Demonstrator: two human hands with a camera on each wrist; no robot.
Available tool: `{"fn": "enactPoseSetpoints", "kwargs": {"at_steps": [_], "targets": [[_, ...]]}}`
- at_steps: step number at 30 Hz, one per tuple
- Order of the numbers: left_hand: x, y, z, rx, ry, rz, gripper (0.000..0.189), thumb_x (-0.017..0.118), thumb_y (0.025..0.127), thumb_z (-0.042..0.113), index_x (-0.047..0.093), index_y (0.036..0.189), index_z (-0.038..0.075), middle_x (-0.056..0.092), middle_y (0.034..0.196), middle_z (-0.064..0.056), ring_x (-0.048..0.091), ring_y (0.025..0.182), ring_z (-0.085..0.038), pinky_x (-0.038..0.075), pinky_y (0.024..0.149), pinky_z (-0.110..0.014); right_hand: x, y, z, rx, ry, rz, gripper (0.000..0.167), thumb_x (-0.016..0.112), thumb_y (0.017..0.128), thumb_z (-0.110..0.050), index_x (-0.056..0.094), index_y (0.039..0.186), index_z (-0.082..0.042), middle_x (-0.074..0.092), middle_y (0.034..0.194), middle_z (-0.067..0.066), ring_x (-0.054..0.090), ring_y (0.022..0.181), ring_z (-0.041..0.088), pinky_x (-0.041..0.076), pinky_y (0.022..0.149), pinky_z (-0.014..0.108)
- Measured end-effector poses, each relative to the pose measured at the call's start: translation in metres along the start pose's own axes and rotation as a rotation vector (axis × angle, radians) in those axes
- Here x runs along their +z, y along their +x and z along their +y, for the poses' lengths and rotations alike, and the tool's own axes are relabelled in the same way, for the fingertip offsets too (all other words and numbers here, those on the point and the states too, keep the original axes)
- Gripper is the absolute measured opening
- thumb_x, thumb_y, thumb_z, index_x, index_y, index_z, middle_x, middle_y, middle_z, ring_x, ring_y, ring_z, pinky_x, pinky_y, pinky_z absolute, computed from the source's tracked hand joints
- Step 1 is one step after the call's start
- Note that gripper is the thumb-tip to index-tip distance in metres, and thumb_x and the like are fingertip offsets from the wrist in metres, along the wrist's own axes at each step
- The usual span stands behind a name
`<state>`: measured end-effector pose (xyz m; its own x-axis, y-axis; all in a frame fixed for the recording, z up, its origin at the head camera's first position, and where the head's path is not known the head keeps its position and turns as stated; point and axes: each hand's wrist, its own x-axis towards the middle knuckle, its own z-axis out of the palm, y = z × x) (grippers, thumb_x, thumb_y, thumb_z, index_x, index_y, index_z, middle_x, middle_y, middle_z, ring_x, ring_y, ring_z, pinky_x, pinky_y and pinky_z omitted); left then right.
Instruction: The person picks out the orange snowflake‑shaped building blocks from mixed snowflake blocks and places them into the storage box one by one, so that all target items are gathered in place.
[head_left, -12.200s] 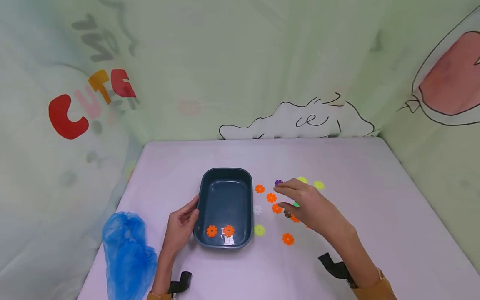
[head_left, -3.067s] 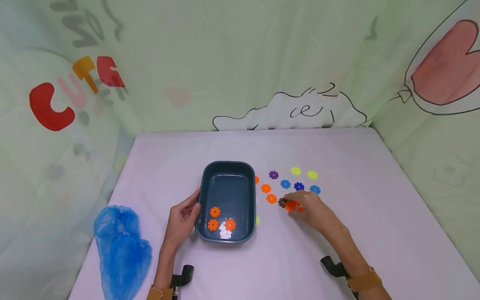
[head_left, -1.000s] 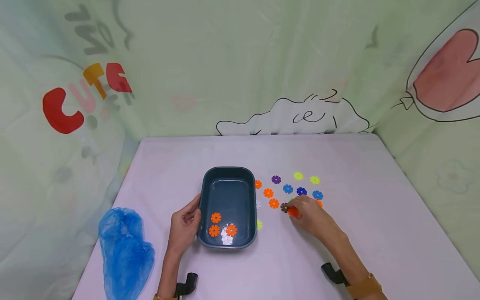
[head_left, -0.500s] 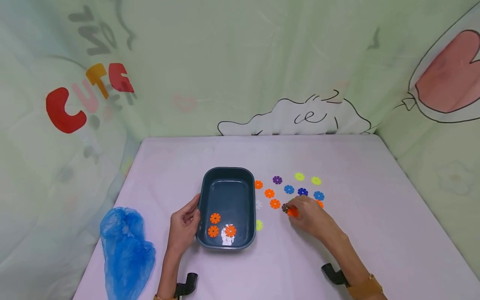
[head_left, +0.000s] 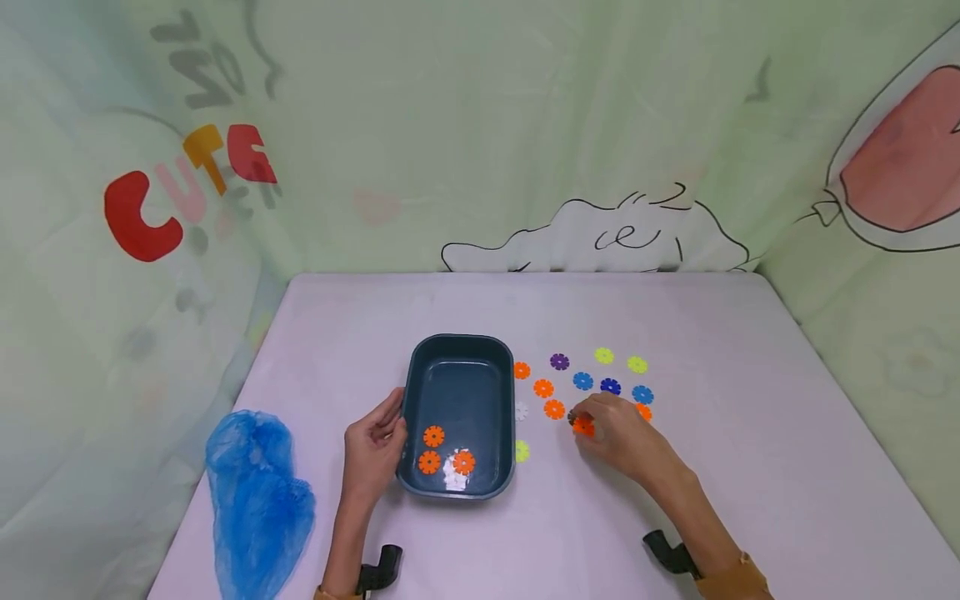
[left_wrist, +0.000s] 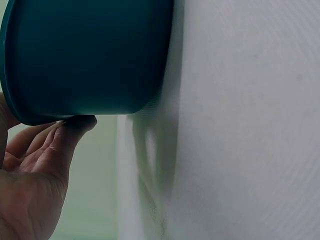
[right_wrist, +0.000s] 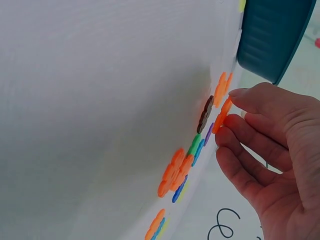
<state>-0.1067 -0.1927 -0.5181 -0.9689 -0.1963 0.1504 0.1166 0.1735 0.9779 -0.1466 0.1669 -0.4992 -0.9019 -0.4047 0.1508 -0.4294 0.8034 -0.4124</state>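
Note:
My left hand [head_left: 371,446] grips the left side of a dark blue rectangular plastic tray [head_left: 457,348], its fingertips right under the rim in the left wrist view. Three orange snowflake discs [head_left: 433,436] lie on the tray's floor near its front end. To the right of the tray, my right hand [head_left: 618,433] pinches another orange snowflake disc [right_wrist: 223,114] between thumb and fingertips, held close over the table. A brown snowflake disc [right_wrist: 205,115] lies just beside those fingertips, partly hidden by them in the head view.
Around the right hand lie more orange discs [head_left: 543,388], a purple disc [head_left: 559,362], blue discs [head_left: 582,381], yellow discs [head_left: 603,356] and a pale disc [head_left: 522,411]. A green disc [right_wrist: 194,145] shows in the right wrist view. A crumpled blue plastic bag [head_left: 258,508] lies at left.
Since the oldest frame, a third orange disc has come into the tray and one is gone from the table's front. The right hand has come to pinch an orange disc; lately it barely moves.

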Motion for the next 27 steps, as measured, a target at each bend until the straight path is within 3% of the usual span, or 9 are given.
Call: {"fn": "enactPoseSetpoints", "kwargs": {"at_steps": [16, 27], "targets": [[0.009, 0.000, 0.009, 0.020, 0.037, 0.130, 0.046, 0.061, 0.100, -0.014, 0.062, 0.145, -0.007, 0.066, 0.146, -0.017, 0.066, 0.133, -0.033, 0.057, 0.095, -0.021, 0.000, 0.004, -0.001, 0.009, -0.003, -0.002, 0.030, 0.093, 0.079, -0.001, 0.081, 0.107, -0.002, 0.078, 0.102, 0.009, 0.072, 0.099, 0.030, 0.068, 0.083, 0.042], [0.014, -0.001, 0.009, -0.003, 0.039, 0.176, 0.046, 0.060, 0.100, -0.014, 0.062, 0.146, -0.006, 0.066, 0.146, -0.017, 0.067, 0.132, -0.034, 0.058, 0.095, -0.022, -0.005, 0.006, -0.008, -0.008, -0.003, 0.009, 0.033, 0.094, 0.080, -0.002, 0.081, 0.110, -0.001, 0.078, 0.104, 0.011, 0.073, 0.101, 0.030, 0.068, 0.083, 0.042]]}}
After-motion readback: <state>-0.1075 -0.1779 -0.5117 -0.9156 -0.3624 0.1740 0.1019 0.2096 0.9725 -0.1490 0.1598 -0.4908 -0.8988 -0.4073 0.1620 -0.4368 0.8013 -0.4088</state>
